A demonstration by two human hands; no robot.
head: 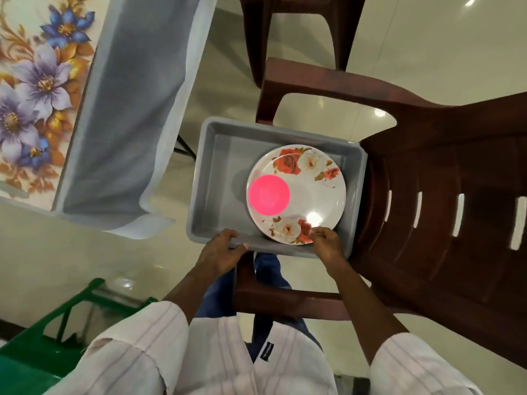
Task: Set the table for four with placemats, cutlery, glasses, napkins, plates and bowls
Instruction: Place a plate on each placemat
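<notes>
So the tub [216,178] was parked on the seat of the chair [427,195] just beside the bench [37,81], which I'd guess was so you could ferry stuff across without walking far. Inside it sat one floral plate [319,195], pushed toward the right wall, with a pink bowl [269,195] resting on the plate's left half. Stacked like that, the two probably come out as a pair. Your left grip [225,246] was curled over the tub's near rim, fingers inside and thumb on the outer wall, looking like it was there to brace the tub so it wouldn't slide off the seat. Your right grip [325,243] was pinching the plate's near edge, fingertips on top of the rim; I couldn't see whether the thumb was under it. My read is you were about to lift the plate out. Watch the bowl: it's off-centre and loose, so tipping the plate could send it sliding. The bit of bench in view only showed the flowered cloth, so I couldn't tell how much was set.
</notes>
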